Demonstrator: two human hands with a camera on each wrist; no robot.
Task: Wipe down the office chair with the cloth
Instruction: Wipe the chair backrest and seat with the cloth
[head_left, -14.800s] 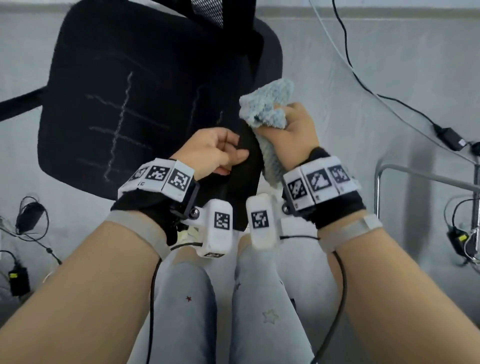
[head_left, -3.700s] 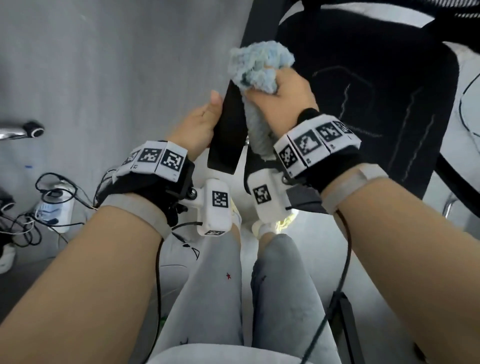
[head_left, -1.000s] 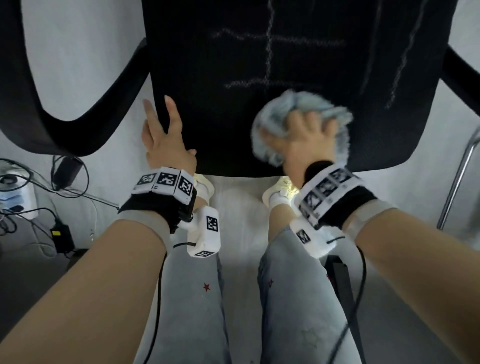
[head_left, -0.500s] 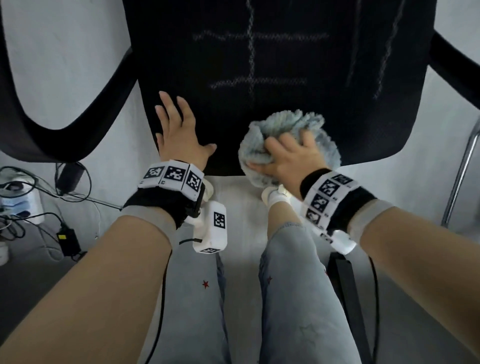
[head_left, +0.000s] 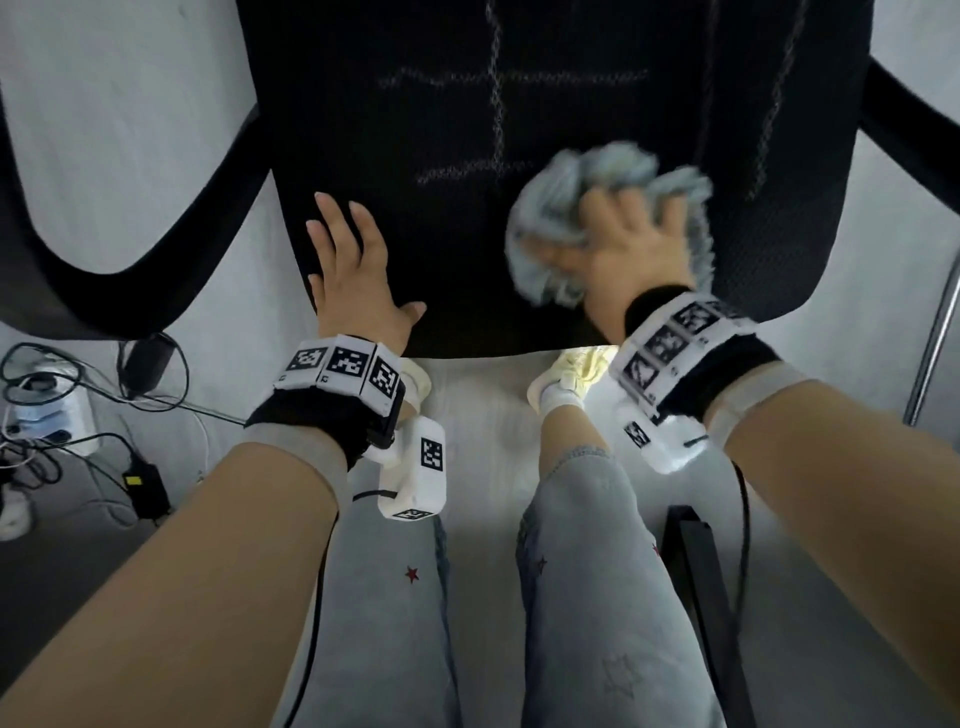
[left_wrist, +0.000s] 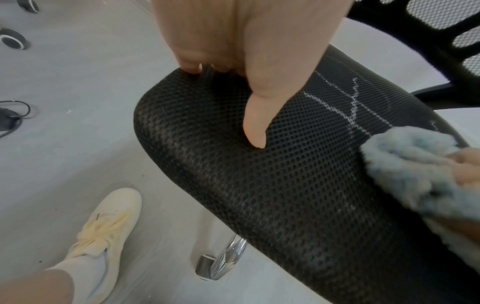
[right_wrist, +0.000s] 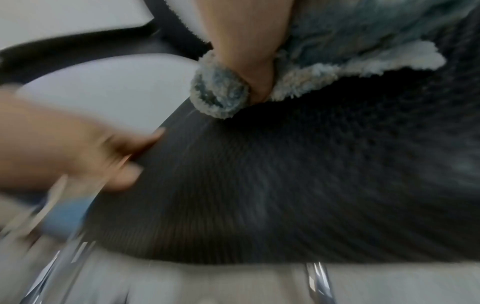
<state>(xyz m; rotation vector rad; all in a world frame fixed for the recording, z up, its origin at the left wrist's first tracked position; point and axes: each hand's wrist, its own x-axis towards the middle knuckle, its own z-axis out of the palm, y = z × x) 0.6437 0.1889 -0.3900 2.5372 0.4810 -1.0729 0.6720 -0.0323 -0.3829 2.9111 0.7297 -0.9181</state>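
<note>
Gripping the bunched cloth (head_left: 602, 208) in our right hand (head_left: 628, 254), we are pressing it onto the black mesh seat (head_left: 467, 130), beside pale chalk-like lines (head_left: 493, 166). Our left hand (head_left: 353, 280) is lying flat, fingers straight, near the seat's front-left corner.

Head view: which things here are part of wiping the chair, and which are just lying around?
Part of the job:
- office chair seat, black mesh with pale marks
- cloth, gripped by the right hand
- left hand, flat on the seat

Lying about:
- cables and power adapter on the floor
- chrome tube at right
</note>
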